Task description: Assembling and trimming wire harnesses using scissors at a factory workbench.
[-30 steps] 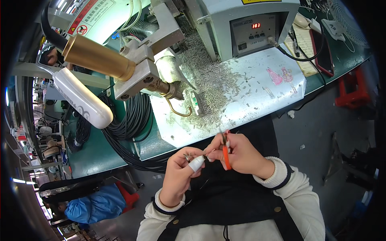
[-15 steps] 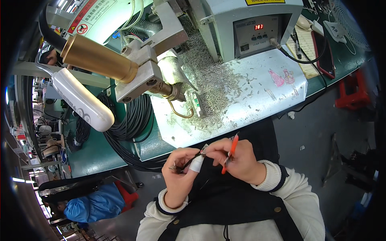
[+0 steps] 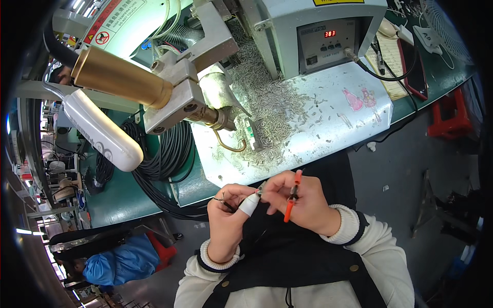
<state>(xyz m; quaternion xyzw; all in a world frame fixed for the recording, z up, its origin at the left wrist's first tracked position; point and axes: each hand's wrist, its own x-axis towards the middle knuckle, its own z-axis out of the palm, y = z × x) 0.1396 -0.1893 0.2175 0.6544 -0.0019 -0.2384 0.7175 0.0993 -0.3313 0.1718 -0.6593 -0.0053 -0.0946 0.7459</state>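
Above my lap, my left hand (image 3: 226, 220) is closed around a thin black cable (image 3: 226, 204). A white wrap (image 3: 249, 205) covers its thumb. A small metallic cable end (image 3: 261, 188) with a bit of red sticks out past that thumb. Close beside it, my right hand (image 3: 308, 205) has thumb and forefinger bent toward the cable end; whether they touch it I cannot tell. Tucked in the same hand is a pair of red-handled pliers (image 3: 289, 209), its jaws mostly hidden by the fingers.
Ahead, a white board (image 3: 328, 128) carries a heap of small metal pieces (image 3: 272, 118). Over it reaches a soldering machine's brass-coloured handle (image 3: 123, 77) and metal clamp. A grey control box (image 3: 328, 46) stands behind. Coiled black cable (image 3: 167, 154) lies left; a phone (image 3: 413, 72) lies right.
My two hands have shifted slightly against each other at the cable end. The pliers have turned a little in my right hand, and the white-wrapped thumb has tilted.
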